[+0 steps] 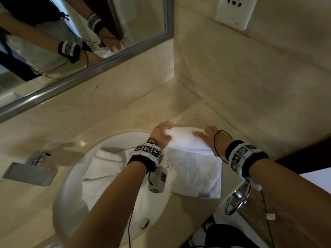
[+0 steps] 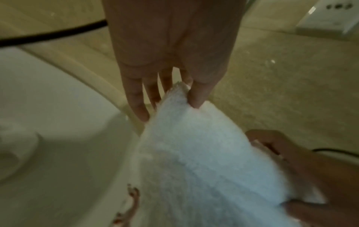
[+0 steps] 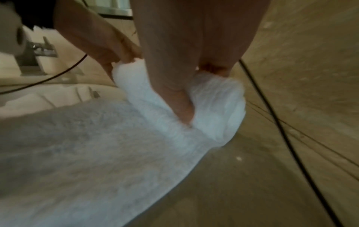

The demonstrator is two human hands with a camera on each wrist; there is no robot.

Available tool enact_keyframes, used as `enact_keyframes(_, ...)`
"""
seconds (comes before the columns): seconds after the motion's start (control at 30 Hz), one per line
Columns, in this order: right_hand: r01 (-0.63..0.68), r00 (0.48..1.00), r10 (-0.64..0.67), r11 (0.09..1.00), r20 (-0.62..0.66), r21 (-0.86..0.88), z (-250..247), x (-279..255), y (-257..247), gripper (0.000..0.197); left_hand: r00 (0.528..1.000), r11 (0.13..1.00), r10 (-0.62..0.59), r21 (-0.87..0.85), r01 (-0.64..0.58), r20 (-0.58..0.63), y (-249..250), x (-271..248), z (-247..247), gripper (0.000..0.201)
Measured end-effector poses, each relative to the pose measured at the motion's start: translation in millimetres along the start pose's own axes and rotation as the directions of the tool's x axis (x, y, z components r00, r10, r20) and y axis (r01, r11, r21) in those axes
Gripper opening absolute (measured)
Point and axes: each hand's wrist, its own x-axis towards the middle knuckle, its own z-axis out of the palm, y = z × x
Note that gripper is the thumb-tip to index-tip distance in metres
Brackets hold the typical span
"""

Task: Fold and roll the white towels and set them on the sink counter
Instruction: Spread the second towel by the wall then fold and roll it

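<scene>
1. From the head view: the towel [image 1: 193, 161] lies folded on the beige tabletop [image 1: 179, 104] just right of the sink basin [image 1: 71, 185], its far end already turned over into a short roll. The left hand [image 1: 160, 134] curls round the left end of that roll, and the right hand [image 1: 206, 135] rests on the right end with fingers laid over it. More white towels [image 1: 107, 167] sit loose in the basin, none of them rolled. A faucet [image 1: 34, 167] stands to the left and a mirror [image 1: 80, 33] hangs above

2. Left wrist view: the fingers [image 2: 198, 95] of the left hand pinch the towel's [image 2: 194, 161] raised edge, thumb hidden. The right hand [image 2: 310, 176] shows at the lower right, tucked against the cloth

3. Right wrist view: the right hand's fingers [image 3: 174, 92] press down into the roll [image 3: 194, 107], gripping it loosely, while the flat part of the towel stretches toward the camera. The left hand [image 3: 108, 50] clutches the far end

4. My read: folding of this towel is done, rolling has barely begun, and most of its length is left; the basin towels look untouched
</scene>
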Motion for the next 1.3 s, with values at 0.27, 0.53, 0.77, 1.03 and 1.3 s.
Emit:
enact_keyframes(0.27,-0.101,0.994,0.087,0.955,0.062,0.28,1,-4,12,0.084,0.988,0.958,0.001,0.285,-0.045,0.154,7,5,-8,0.057)
enact_keyframes(0.53,-0.254,0.967,0.225,0.88,0.117,0.402,16,4,13,0.072,0.993,0.965,-0.045,0.261,0.015,0.11,15,4,-7,0.064)
enact_keyframes(0.77,-0.379,0.919,0.368,0.733,0.14,0.565,18,13,34,0.068,0.996,0.993,-0.083,0.083,0.084,-0.01,35,8,3,0.053)
enact_keyframes(1.03,-0.467,0.844,0.498,0.505,0.197,0.726,22,17,53,0.08,0.922,0.798,0.09,0.526,-0.293,0.377,47,4,50,0.064)
enact_keyframes(1.3,-0.373,0.844,0.53,0.462,0.087,0.804,16,28,49,0.083,0.88,0.718,-0.055,0.631,-0.293,0.471,44,1,62,0.065)
